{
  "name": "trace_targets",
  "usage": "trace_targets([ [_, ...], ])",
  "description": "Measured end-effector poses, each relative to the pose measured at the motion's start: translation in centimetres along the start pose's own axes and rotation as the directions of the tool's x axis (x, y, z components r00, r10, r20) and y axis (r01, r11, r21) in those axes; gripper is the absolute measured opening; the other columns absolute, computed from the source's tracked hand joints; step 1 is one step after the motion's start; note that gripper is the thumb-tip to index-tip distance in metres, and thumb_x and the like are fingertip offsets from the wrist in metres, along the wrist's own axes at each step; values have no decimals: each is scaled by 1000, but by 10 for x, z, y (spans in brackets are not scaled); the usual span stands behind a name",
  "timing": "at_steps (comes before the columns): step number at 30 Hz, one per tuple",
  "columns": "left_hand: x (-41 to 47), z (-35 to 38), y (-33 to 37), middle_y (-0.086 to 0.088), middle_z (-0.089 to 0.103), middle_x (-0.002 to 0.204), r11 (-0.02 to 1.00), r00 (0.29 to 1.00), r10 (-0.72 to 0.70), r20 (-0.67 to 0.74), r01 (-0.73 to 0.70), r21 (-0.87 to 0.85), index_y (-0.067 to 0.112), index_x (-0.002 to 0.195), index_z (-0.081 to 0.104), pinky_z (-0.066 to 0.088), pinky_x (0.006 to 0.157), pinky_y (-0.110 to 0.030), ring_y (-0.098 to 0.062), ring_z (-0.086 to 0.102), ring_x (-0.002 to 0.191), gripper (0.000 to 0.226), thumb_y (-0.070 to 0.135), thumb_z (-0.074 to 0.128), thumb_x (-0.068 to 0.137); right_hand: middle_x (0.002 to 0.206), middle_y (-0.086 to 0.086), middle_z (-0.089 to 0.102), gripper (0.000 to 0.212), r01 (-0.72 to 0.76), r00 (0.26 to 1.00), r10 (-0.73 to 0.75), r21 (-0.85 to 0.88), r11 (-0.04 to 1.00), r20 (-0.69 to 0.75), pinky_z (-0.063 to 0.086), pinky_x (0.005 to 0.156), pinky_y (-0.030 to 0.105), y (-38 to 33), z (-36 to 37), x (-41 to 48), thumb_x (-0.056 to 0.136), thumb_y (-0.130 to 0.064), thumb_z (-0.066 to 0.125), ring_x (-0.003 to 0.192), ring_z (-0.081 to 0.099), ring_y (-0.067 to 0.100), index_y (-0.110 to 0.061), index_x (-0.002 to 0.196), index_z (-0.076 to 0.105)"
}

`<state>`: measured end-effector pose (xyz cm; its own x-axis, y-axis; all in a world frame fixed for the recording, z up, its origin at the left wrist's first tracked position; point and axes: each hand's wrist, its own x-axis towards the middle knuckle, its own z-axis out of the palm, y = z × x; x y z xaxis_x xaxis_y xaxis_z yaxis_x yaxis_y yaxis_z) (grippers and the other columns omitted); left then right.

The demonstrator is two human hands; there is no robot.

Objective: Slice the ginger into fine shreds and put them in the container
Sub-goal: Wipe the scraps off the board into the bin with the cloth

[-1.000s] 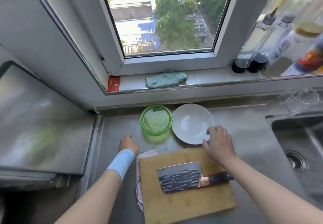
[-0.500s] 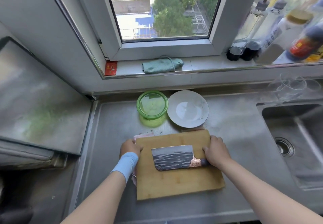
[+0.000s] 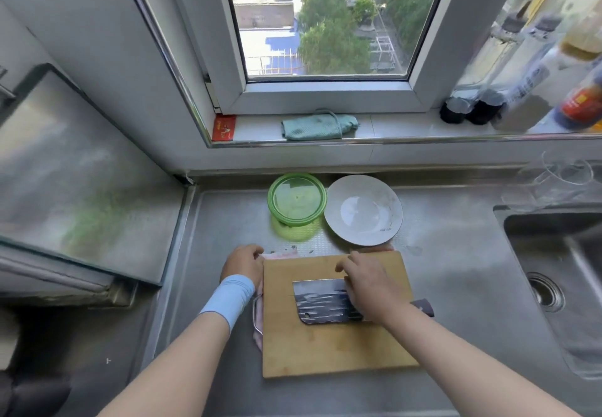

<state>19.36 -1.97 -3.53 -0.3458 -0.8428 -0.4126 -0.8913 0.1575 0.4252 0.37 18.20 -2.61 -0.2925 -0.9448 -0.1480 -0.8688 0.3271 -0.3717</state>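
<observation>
Steel counter (image 3: 456,253) under a window. Wooden cutting board (image 3: 335,348) lies near the front edge, on a pink cloth (image 3: 278,255) that shows along its far and left sides. 1 cleaver (image 3: 321,306) lies flat on the board, blade to the left, dark handle end sticking out past the right wrist. Right hand (image 3: 369,284) is palm down over the handle-side part of the blade, fingers loosely extended and close together, reaching past the spine toward the board's far edge; it grasps nothing visible. Left hand (image 3: 242,262), light-blue wristband (image 3: 229,299) on the wrist, sits at the board's far-left corner with fingers curled toward the cloth; cannot tell whether it grips board or cloth. Green round container (image 3: 296,200) stands behind the board at the back of the counter, apart from it and just beside a white plate (image 3: 363,211) on its right. On the sill: 1 folded teal cloth (image 3: 319,126), 1 red card (image 3: 223,127), blurred bottles (image 3: 521,90) at right. Sink (image 3: 560,260) at far right.
</observation>
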Motion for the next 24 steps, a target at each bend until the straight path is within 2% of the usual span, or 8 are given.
trace_targets([
  [2, 9, -7, 3, -3, 67, 125, 1000, 1000, 5, 17, -6, 11, 23, 119, 70, 46, 91, -29, -25, 62, 110, 27, 21, 54, 97, 116, -2, 58, 34, 1, 999, -3, 35, 999, 39, 49, 76, 37, -16, -4, 32, 97, -9, 51, 98, 61, 27, -21, 126, 62],
  [5, 27, -12, 11, -1, 71, 119, 999, 997, 21, 72, -24, 42, 25, 116, 73, 47, 89, -27, -24, 64, 108, 25, 22, 57, 97, 119, 2, 62, 45, 38, 992, -33, -41, 998, 119, 54, 82, 38, -28, 1, 78, 94, 0, 53, 103, 65, 28, -22, 132, 62],
  [7, 36, -9, 14, 0, 72, 117, 997, 993, 25, 119, -33, 73, 26, 114, 74, 49, 90, -28, -23, 65, 106, 22, 24, 62, 95, 109, 7, 61, 43, 33, 983, -15, -93, 995, 183, 53, 79, 39, -33, 8, 99, 91, 4, 52, 100, 64, 32, -18, 125, 66],
  [9, 42, -6, 15, 3, 72, 114, 992, 987, 44, 152, -60, 107, 28, 110, 75, 50, 90, -28, -22, 66, 104, 21, 24, 65, 93, 92, 6, 52, 29, 34, 976, 0, -154, 988, 219, 46, 66, 34, -36, 16, 111, 91, 2, 51, 93, 65, 33, -13, 109, 69],
  [11, 48, -3, 13, 4, 73, 111, 985, 982, 72, 177, -98, 142, 30, 105, 77, 50, 86, -26, -22, 66, 100, 21, 20, 65, 90, 88, 7, 51, 21, 41, 975, 0, -179, 983, 221, 42, 62, 33, -36, 23, 118, 91, -1, 53, 88, 65, 32, -10, 100, 70],
  [14, 53, 0, 11, 6, 72, 110, 964, 974, 130, 184, -168, 204, 30, 103, 77, 47, 80, -23, -21, 66, 101, 21, 20, 66, 89, 92, 9, 59, 20, 38, 976, 3, -186, 982, 217, 52, 63, 36, -29, 32, 122, 87, -2, 57, 82, 65, 32, -10, 94, 74],
  [18, 54, 6, 8, 7, 67, 111, 943, 973, 189, 132, -218, 251, 30, 103, 77, 40, 74, -24, -20, 62, 105, 18, 23, 66, 90, 86, 13, 55, 13, 8, 980, 21, -145, 989, 198, 51, 60, 39, -23, 36, 124, 84, -2, 58, 74, 62, 34, -3, 82, 70],
  [24, 57, 6, 7, 6, 61, 106, 937, 963, 197, 187, -241, 253, 30, 91, 70, 46, 77, -31, -20, 57, 104, 12, 22, 61, 91, 92, 11, 56, 11, 8, 987, 13, -128, 992, 163, 42, 55, 37, -24, 38, 130, 90, -4, 53, 74, 60, 34, -5, 88, 64],
])
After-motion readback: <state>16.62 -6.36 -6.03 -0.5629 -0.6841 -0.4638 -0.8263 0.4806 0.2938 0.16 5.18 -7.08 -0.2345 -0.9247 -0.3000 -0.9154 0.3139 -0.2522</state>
